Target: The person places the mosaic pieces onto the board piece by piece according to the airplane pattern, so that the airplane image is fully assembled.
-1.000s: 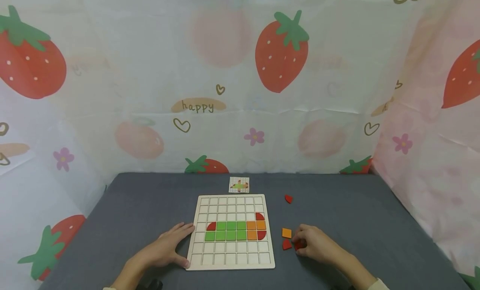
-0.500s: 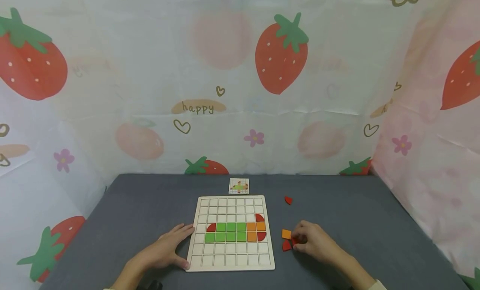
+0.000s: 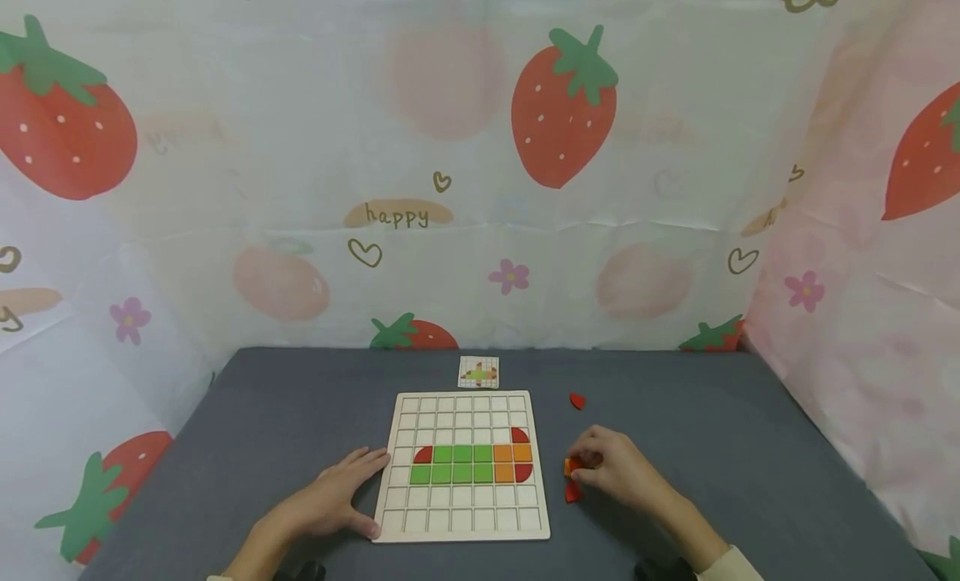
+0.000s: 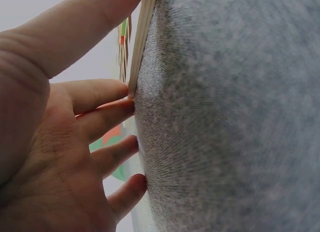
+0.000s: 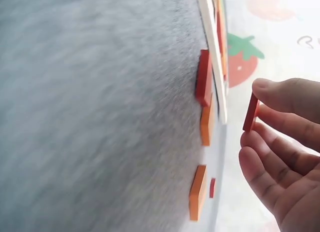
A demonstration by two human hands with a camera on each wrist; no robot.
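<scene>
My right hand (image 3: 617,468) pinches a red quarter-round tile (image 5: 251,113) between thumb and fingertips. In the right wrist view the tile is lifted off the table. Below it in the head view lie an orange square tile (image 3: 567,469) and another red tile (image 3: 573,492). My left hand (image 3: 328,499) lies with spread fingers at the left edge of a wooden grid board (image 3: 461,521), thumb at its lower corner. Two rows of green tiles (image 3: 452,463) on the board run into orange tiles (image 3: 503,463), with red quarter-round tiles (image 3: 423,455) at the ends.
A small pattern card (image 3: 478,372) lies behind the board. One more red tile (image 3: 577,401) is on the dark table (image 3: 315,398) to the board's right. The right wrist view shows a second loose orange tile (image 5: 198,193). A strawberry-print cloth (image 3: 480,281) hangs behind the table.
My right hand has picked up a red tile from beside the orange one and carried it up and left, over the orange tile. My left hand has stayed at the board's edge.
</scene>
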